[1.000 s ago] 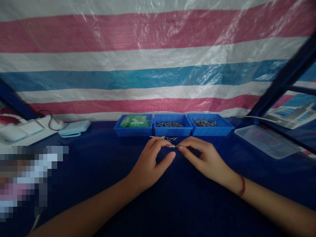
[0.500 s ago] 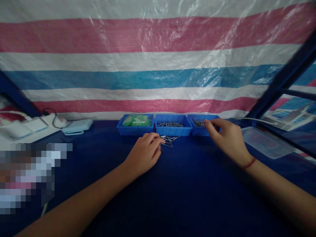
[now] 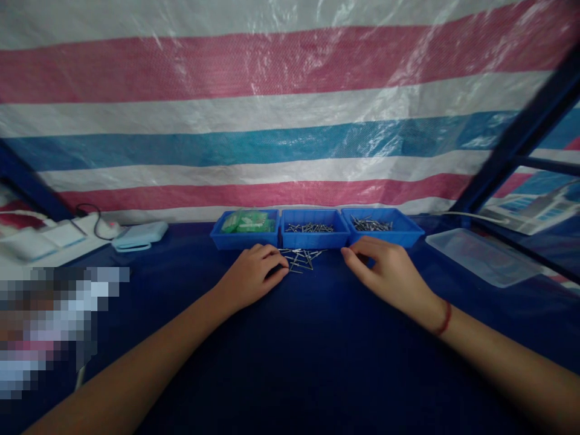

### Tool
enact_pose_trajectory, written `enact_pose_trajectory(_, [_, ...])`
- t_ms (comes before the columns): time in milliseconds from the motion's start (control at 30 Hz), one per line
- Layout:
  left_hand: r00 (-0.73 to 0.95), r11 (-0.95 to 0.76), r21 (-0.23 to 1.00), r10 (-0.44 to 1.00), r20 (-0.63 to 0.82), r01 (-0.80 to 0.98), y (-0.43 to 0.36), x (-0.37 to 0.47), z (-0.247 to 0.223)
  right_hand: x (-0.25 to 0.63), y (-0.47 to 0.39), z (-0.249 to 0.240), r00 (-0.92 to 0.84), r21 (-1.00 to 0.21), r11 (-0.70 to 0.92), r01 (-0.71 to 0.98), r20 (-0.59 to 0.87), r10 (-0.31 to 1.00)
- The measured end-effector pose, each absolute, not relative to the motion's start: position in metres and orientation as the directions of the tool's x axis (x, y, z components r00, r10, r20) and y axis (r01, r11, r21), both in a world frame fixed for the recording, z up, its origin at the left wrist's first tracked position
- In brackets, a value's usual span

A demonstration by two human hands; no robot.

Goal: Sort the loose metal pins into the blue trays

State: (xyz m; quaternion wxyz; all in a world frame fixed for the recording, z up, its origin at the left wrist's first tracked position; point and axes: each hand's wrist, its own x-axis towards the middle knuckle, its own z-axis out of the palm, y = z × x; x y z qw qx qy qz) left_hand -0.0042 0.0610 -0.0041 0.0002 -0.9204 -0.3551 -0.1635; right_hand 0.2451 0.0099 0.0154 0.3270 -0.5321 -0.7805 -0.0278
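A small loose pile of thin metal blind rivets [image 3: 304,260] lies on the dark blue tabletop [image 3: 290,362]. At its left edge rests my left hand [image 3: 254,275], with bent fingers and the thumb and index tips close together. One rivet lies right at those tips; I cannot tell whether it is gripped. My right hand [image 3: 387,269] hovers right of the pile, in front of the right blue bin [image 3: 408,228]. Its thumb and index finger are pinched; anything between them is too small to see. That bin and the middle blue bin [image 3: 317,240] hold more metal rivets.
The left blue bin [image 3: 244,243] contains green plastic packets [image 3: 249,221]. A clear plastic lid [image 3: 489,257] lies at right. A light blue case [image 3: 140,234] and a white power strip [image 3: 58,238] are at left. Behind hangs a striped tarp [image 3: 290,145].
My right hand has come left and down from the right bin toward the rivet pile. My left hand has drawn slightly left, uncovering more rivets. The view has shifted slightly.
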Motion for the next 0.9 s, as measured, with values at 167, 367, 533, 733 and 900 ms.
enact_pose_trajectory(167, [0.69, -0.737, 0.112, 0.667, 0.28, 0.667, 0.06, -0.002, -0.005, 0.236, 0.007, 0.01, -0.248, -0.364, 0.445, 0.818, 0.475, 0.844])
enact_pose_trajectory(367, [0.496, -0.592, 0.262, 0.794, 0.351, 0.762, 0.054, 0.003, -0.003, 0.225, 0.002, 0.003, -0.293, -0.42, 0.475, 0.773, 0.428, 0.855])
enact_pose_trajectory(533, [0.355, -0.422, 0.737, 0.898, 0.259, 0.528, 0.028, 0.024, 0.0, 0.218, -0.005, 0.001, -0.246, -0.596, 0.544, 0.591, 0.508, 0.825])
enact_pose_trajectory(733, [0.468, -0.411, 0.842, 0.855, 0.223, 0.35, 0.011, 0.036, -0.007, 0.211, -0.012, 0.001, -0.216, -0.719, 0.552, 0.422, 0.511, 0.832])
enact_pose_trajectory(900, [0.511, -0.431, 0.832, 0.832, 0.217, 0.349, 0.011, 0.035, -0.005, 0.21, -0.011, 0.002, -0.194, -0.76, 0.531, 0.374, 0.496, 0.847])
